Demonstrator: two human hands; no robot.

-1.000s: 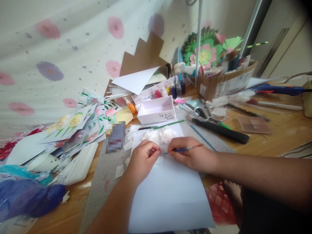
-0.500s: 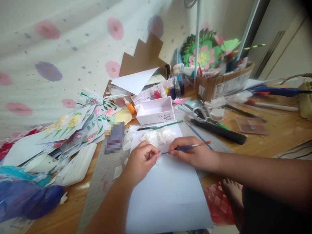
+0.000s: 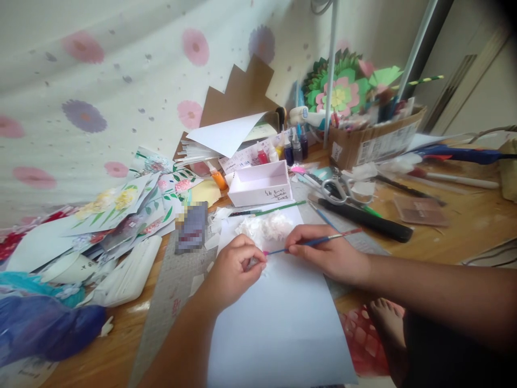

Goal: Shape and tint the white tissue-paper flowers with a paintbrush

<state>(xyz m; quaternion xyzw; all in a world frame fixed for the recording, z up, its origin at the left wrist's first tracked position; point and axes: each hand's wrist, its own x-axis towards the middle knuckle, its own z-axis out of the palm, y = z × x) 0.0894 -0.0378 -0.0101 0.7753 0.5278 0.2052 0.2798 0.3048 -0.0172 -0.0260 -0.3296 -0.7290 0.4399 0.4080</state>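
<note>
My right hand [image 3: 329,253] is closed around a slim blue paintbrush [image 3: 315,242], held almost level. Its silver band and reddish end point to the right, and its thin blue end points left. At that thin end, my left hand [image 3: 238,267] pinches a tiny pink-tipped piece [image 3: 265,253] between thumb and forefinger. The piece is mostly hidden, so I cannot tell its full shape. Both hands are over a large white sheet of paper [image 3: 278,323]. Just behind them lies a pile of crumpled white pieces [image 3: 274,225].
Behind the paper stands an open white box [image 3: 258,196], near several small paint bottles. Scissors [image 3: 337,191] and a black bar-shaped object [image 3: 367,218] lie to the right. A pen-filled cardboard box [image 3: 375,143] is farther back. Flower cards [image 3: 117,205] spread at left.
My right hand has shifted slightly to the right along with the paintbrush, and more pink shows at my left fingertips. The whole view has moved a little.
</note>
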